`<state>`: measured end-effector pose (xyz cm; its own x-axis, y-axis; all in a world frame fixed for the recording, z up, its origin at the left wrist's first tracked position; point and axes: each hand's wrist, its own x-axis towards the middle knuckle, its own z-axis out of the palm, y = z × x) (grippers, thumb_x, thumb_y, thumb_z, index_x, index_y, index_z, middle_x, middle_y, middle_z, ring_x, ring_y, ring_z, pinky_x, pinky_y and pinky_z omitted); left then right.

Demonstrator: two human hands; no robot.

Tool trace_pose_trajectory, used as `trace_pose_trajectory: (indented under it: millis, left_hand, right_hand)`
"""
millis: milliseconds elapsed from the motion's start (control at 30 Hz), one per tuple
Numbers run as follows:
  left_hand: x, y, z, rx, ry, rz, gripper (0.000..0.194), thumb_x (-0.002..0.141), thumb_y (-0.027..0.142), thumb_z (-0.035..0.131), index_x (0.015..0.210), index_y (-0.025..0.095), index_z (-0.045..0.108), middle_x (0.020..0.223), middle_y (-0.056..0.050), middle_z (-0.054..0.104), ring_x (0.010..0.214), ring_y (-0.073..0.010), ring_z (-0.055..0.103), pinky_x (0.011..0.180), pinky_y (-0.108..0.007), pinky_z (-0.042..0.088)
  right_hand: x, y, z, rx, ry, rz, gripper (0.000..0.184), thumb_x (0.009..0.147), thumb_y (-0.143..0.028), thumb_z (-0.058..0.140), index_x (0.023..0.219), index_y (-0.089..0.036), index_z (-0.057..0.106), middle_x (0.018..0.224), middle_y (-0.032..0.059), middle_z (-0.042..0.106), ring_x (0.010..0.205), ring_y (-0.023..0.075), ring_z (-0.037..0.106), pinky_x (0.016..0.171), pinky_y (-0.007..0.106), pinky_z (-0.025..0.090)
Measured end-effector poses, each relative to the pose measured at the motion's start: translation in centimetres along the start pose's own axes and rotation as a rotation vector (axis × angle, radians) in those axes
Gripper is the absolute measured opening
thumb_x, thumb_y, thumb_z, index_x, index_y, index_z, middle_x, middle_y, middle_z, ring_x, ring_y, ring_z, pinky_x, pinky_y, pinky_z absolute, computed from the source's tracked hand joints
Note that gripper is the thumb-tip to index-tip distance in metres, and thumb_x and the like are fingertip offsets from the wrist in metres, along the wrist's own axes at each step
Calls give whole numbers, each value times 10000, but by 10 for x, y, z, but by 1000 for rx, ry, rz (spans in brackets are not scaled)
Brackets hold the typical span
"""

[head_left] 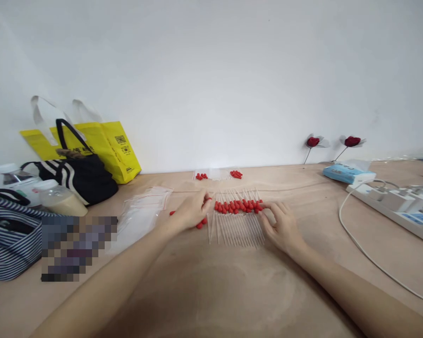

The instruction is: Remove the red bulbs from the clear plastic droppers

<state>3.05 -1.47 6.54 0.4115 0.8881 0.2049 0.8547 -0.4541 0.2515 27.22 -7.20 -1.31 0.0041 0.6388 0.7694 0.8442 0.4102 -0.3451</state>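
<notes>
Several thin clear sticks [243, 230] with red bulb-shaped heads [237, 205] lie side by side on the table, forming two facing sets whose heads meet in the middle. My left hand [193, 210] is closed just left of this row, a small red piece [208, 198] showing at its fingertips. Loose red pieces [199, 225] lie beneath and beside that hand, partly hidden. At the row's right end, thumb and index finger of my right hand [280, 225] close around the outermost red-headed stick [258, 210].
Clear zip bags [141, 213] lie left; another bag with red pieces [236, 174] lies behind the row. Bags [127, 155] and bottles [61, 199] crowd the left side. Right are a tissue pack [348, 172], a power strip [395, 206] and a cable [359, 249]. Two roses [313, 142] lean against the wall.
</notes>
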Motion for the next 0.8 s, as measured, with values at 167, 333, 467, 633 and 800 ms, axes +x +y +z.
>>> trace_pose_trajectory:
  millis: [167, 333, 467, 633, 800]
  left_hand:
    - [-42, 5, 28, 80, 323, 455, 182, 860, 228, 343, 812, 174, 510, 748, -34, 613, 677, -154, 568, 609, -266, 412]
    - [-46, 5, 54, 162, 555, 629, 108, 832, 171, 430, 813, 166, 536, 754, -21, 629, 666, -138, 553, 702, -300, 400]
    - [-48, 8, 61, 169, 601, 615, 118, 828, 168, 445, 788, 176, 555, 727, 2, 639, 632, -113, 558, 829, -356, 355]
    - [-51, 12, 57, 176, 614, 648, 104, 822, 168, 469, 789, 179, 567, 707, 27, 644, 640, -95, 572, 925, -379, 298]
    - [-52, 13, 57, 156, 592, 629, 103, 811, 193, 486, 786, 178, 585, 707, 22, 649, 695, -111, 580, 957, -390, 276]
  right_hand:
    - [0, -18, -3, 1, 15, -273, 409, 800, -257, 477, 1191, -145, 435, 1108, 116, 552, 1043, 219, 485, 875, 383, 408]
    - [-3, -35, 0, -110, -123, -476, 341, 816, -286, 492, 1141, -185, 506, 1061, 48, 610, 1048, 205, 489, 959, 420, 310]
    - [-7, -42, 9, -151, -77, -562, 245, 819, -261, 510, 1049, -206, 573, 938, 14, 660, 986, 183, 530, 995, 442, 243]
    - [-11, -43, 22, -176, -86, -593, 240, 825, -194, 488, 1047, -157, 571, 870, 38, 669, 928, 177, 555, 985, 453, 261]
    - [-12, -41, 23, -181, -78, -623, 239, 830, -119, 414, 990, -134, 591, 813, 50, 668, 899, 177, 561, 975, 448, 294]
